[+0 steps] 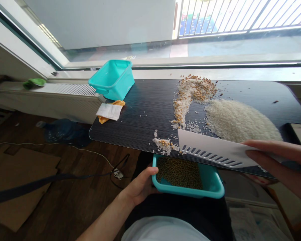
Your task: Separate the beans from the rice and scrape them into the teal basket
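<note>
My left hand (145, 184) grips the left end of a turquoise plastic bin (188, 191), thumb over the rim, just below the table's front edge. Greenish-brown peas or similar round seeds (183, 172) lie in that bin. Between the thumb and fingers of my right hand (273, 157) is a flat white plastic strip with a row of slots (213, 147), resting along the table edge. Left of the strip's tip sits a small heap of rice with yellow seeds (165, 144). Beyond it curves a mixed band of rice and seeds (184, 100), and to the right spreads a large rice pile (240, 120).
A second turquoise bin (126, 82) stands at the table's back left, with a folded white napkin (109, 111) over an orange cloth (102, 119) before it. A phone-like dark object (299, 132) lies at the right. The window borders the dark table (145, 100) behind.
</note>
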The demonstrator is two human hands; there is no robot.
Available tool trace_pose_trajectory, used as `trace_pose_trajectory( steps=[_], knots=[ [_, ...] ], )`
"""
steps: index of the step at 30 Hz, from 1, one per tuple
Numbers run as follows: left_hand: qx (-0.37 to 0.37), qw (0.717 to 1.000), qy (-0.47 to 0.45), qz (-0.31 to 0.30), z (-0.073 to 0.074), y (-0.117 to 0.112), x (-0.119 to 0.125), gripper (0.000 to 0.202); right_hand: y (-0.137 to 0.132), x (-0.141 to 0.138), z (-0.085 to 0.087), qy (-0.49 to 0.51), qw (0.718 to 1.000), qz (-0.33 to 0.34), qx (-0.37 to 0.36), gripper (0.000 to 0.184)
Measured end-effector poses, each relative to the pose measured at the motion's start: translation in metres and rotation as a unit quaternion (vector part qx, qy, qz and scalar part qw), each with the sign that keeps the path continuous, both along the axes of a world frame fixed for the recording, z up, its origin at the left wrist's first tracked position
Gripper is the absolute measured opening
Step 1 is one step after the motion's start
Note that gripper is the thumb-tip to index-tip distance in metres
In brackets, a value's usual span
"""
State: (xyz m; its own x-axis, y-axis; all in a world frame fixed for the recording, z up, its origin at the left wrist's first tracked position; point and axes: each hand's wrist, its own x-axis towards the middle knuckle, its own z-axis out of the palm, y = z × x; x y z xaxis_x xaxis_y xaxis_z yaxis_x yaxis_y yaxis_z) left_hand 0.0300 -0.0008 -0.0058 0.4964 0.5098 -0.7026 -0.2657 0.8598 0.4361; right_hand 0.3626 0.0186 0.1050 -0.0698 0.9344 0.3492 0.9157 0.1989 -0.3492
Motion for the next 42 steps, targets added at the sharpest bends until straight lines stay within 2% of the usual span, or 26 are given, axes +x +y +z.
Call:
trace_pose_trajectory(
  steps=[3,12,17,22,27,32,42],
  knots=[
    [-0.003,1.0,0.002,0.001,-0.001,0.0,0.0,0.057,0.002,-0.003,0.004,-0.004,0.999,0.052,0.006,0.021],
    [0.005,1.0,-0.013,0.0,-0.001,0.0,0.0,0.055,0.003,-0.006,0.004,0.002,0.996,0.084,0.004,0.019],
    [0.004,1.0,-0.006,0.0,-0.001,0.0,0.0,0.056,0.0,-0.007,0.004,0.048,0.992,0.118,-0.021,0.016],
    [-0.003,1.0,-0.002,0.007,0.002,0.0,0.002,0.052,0.003,-0.018,0.01,0.028,0.996,0.081,0.004,0.019],
    [-0.011,1.0,0.007,0.015,0.003,-0.001,0.003,0.052,0.015,-0.035,0.013,0.043,0.996,0.072,-0.019,0.023],
    [-0.017,0.999,0.005,0.027,0.003,0.0,0.002,0.055,0.021,-0.037,0.014,0.042,0.999,0.033,-0.007,0.023],
    [-0.011,1.0,-0.002,0.02,0.002,0.0,0.002,0.052,0.029,-0.043,0.015,0.056,0.996,0.058,-0.025,0.023]
  ],
)
